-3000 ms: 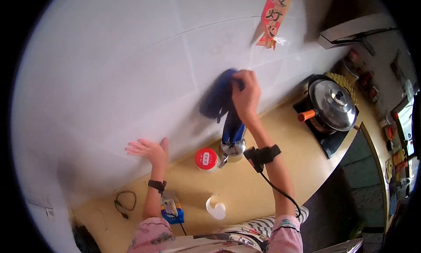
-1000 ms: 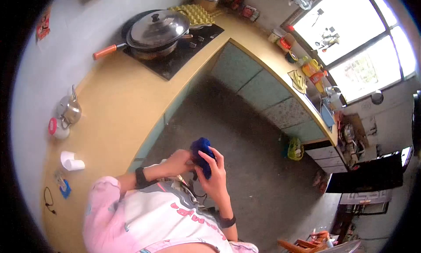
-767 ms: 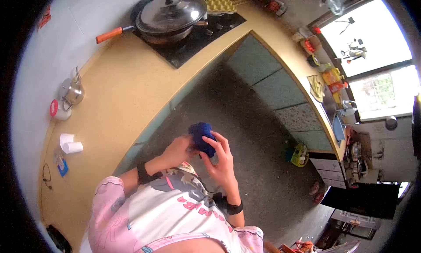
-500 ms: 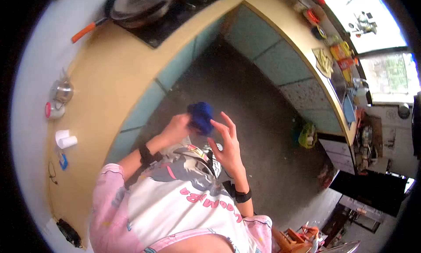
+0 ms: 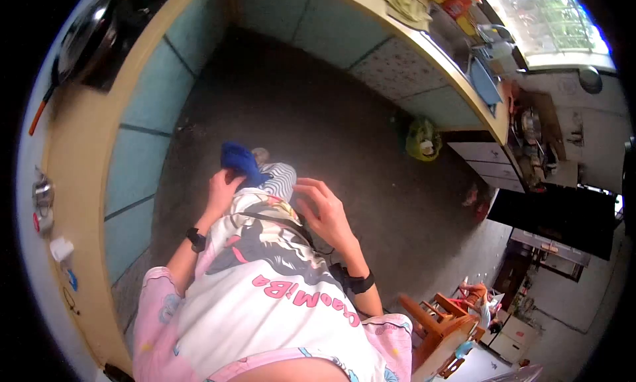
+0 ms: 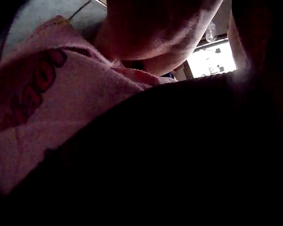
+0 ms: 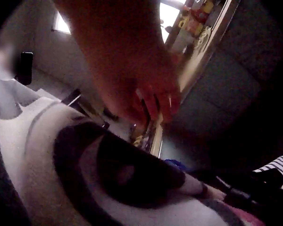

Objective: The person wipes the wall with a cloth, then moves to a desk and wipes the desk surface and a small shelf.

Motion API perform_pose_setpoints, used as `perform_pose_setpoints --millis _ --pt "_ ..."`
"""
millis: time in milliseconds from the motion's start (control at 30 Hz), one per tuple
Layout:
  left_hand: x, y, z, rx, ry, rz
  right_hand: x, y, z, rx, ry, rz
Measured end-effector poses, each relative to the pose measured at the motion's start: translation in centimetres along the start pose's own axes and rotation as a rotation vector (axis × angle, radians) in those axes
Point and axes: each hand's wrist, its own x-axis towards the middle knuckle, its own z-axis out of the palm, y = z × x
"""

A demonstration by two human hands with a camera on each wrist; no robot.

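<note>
In the left-centre of the head view, my left hand (image 5: 220, 195) pinches the edge of a bunched blue cloth (image 5: 240, 161), my fingers curled in on it. The cloth sits just above that hand, beside my striped trouser leg (image 5: 281, 180). My right hand (image 5: 326, 216), nearer the centre, holds nothing; its fingers are loosely bent, with the thumb apart from them, well clear of the cloth. Below, my printed shirt (image 5: 265, 289) fills the bottom of the frame. Along the left edge runs a tan counter (image 5: 78, 137), with a metal kettle (image 5: 43, 191) on it. The left wrist view is too dark to show my grip.
</note>
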Motion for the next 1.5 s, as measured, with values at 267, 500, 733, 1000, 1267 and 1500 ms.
perform_pose_setpoints --millis 267,500,733,1000,1267,1500 --pt "6.3 6.7 8.7 0.084 0.029 0.202 -0.1 7.5 -10.2 0.031 0.072 0.088" --pt "8.7 14.5 18.1 0.129 -0.014 0.229 -1.6 14.5 -19.7 0.026 0.127 0.184" --pt "9.0 20.8 28.6 0.257 -0.229 0.206 -6.9 23.4 -28.1 0.044 0.223 0.180" --pt "3.8 25.0 44.6 0.305 -0.199 0.242 -14.6 31.4 -41.7 -0.076 0.207 0.043" --pt "0.9 32.4 56.3 0.247 -0.191 0.301 -19.6 39.3 -51.0 -0.177 0.191 0.002" --pt "-0.6 45.7 70.2 0.267 -0.270 0.468 -23.4 52.6 -63.7 -0.156 0.139 0.113"
